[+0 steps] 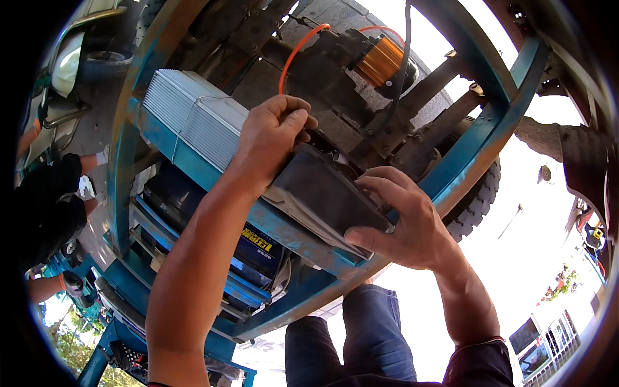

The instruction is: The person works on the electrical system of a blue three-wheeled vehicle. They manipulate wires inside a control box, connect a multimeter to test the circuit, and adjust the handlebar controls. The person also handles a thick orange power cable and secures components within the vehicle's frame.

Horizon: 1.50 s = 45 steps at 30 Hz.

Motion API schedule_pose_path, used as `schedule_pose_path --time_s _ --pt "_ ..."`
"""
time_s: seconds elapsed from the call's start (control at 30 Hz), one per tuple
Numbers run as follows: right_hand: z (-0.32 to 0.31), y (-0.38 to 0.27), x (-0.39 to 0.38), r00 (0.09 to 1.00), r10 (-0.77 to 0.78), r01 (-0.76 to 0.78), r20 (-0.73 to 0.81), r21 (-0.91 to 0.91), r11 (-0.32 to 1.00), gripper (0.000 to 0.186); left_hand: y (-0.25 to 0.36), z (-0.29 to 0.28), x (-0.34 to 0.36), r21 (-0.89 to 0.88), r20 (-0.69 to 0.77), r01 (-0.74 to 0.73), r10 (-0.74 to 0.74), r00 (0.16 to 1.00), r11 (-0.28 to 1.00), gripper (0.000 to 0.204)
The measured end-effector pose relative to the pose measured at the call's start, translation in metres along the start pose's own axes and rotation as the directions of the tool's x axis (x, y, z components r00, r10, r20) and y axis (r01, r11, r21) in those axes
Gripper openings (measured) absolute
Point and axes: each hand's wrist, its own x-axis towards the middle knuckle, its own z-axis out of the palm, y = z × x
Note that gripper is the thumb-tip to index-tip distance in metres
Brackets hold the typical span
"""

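My left hand [272, 137] is closed, fingertips curled, at the upper left end of a black box [319, 197]; what is in the fingers is hidden. My right hand [406, 226] spans the box's right end, thumb on its face and fingers curled over its upper edge. The box lies along a blue steel frame [483, 145]. To its left is a silver finned unit [190, 119] with a thin wire across it. Above are an orange finned motor [380, 61] and an orange cable [293, 55] among dark metal parts.
A dark battery [174, 197] with yellow labelling sits on a lower shelf. A tire [476, 209] is behind the frame at right. At the left edge are another person's dark-clothed legs [48, 206] and a gloved hand [71, 284]. A metal railing [548, 348] shows at lower right.
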Motion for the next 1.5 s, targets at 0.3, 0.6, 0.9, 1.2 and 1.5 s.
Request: schedule_pose_path --time_s 0.3,0.6,0.9,1.2,1.5 --pt "0.01 0.027 0.018 0.938 0.348 -0.341 0.003 -0.184 0.922 0.041 -0.01 -0.011 -0.013 0.665 0.181 -0.237 0.155 0.971 0.709 0.083" --pt "-0.006 0.024 0.035 0.824 0.538 -0.513 0.177 -0.169 0.842 0.049 0.011 -0.006 -0.009 0.747 0.255 -0.17 -0.042 0.966 0.643 0.083" --pt "-0.008 0.022 0.04 0.759 0.602 -0.565 0.248 -0.209 0.798 0.052 0.024 0.013 -0.017 0.926 0.219 -0.196 -0.036 0.975 0.324 0.083" --pt "0.002 0.036 0.041 0.904 0.348 -0.324 0.248 -0.135 0.937 0.063 0.024 0.017 -0.039 0.934 0.106 -0.073 -0.078 0.991 0.349 0.095" --pt "0.0 0.028 0.046 0.833 0.467 -0.45 0.296 -0.13 0.884 0.06 -0.004 0.015 -0.05 0.969 0.215 -0.233 0.184 0.959 0.081 0.085"
